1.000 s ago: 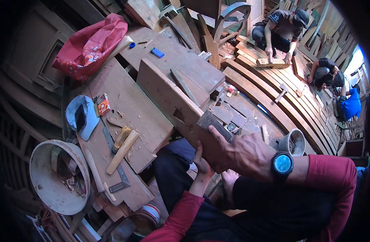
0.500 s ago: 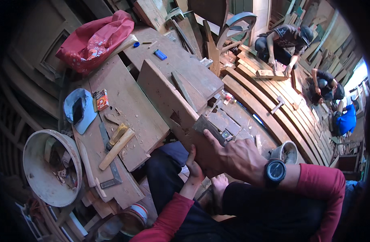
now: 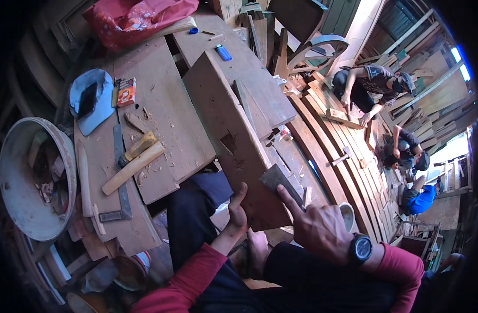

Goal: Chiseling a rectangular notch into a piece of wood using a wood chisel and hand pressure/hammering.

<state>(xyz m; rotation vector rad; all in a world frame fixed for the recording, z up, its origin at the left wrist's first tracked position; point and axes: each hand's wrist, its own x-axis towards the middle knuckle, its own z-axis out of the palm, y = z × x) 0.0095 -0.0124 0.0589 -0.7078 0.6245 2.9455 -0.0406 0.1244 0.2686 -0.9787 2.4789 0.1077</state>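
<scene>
Now, board first: brown board runs at a slant, its far part over the worktop, its near end jutting past the worktop's near edge above our lap. Can't see what bears it. Rough chipped recess in its face.

Change: our right hand has shifted off the board's near end toward its right side. So more of that end is uncovered, and steadying looks to be down to our left hand.

Right fingers: index straight along the flat grey tool, the others curled in on it. Tool overlaps the board's right long edge near the near end; contact unclear.

Left fingers: thumb up along the board's left long edge, the rest out of sight behind, so we can't tell how tight.

Left of the board, on the worktop: wooden stick across the metal square, near corner side. Pale blue cap with a dark phone at the left edge, orange box beside it. Blue lighter toward the far edge.

Beyond the right edge: hammer on long planks, co-worker bent over a block.
</scene>
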